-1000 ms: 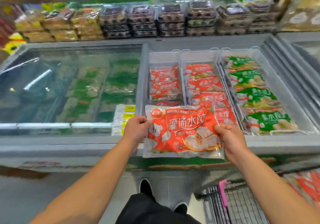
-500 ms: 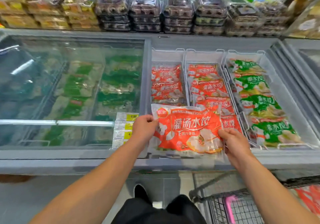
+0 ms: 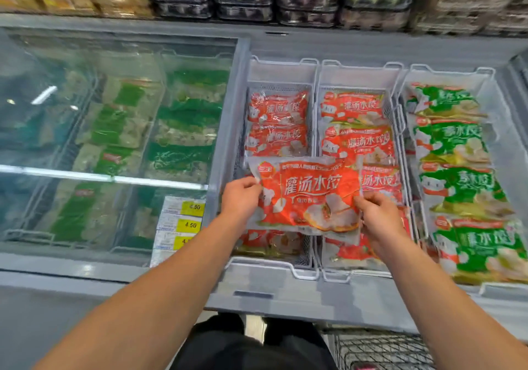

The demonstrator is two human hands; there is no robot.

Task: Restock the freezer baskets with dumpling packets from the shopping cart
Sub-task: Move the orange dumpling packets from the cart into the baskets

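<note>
Over the near end of the left freezer basket (image 3: 281, 267), I hold a red dumpling packet (image 3: 307, 195) flat, left hand (image 3: 240, 198) pinching its left edge, right hand (image 3: 377, 215) clamped on its right edge (red packets (image 3: 277, 124) lie beneath, green packets (image 3: 457, 169) far right).

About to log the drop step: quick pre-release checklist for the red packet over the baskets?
1. Grip: left hand and right hand pinch the red packet at its side edges: ok.
2. Packet over the open section, not the glass lid: ok.
3. Lined up with one basket: it straddles the left basket and the middle basket: not ok.
4. Matching stock: red packets lie in both of those baskets; the green packets are in the right basket: ok.
5. Room in the left basket: a low gap shows under the packet, depth hidden: cannot tell.
</note>
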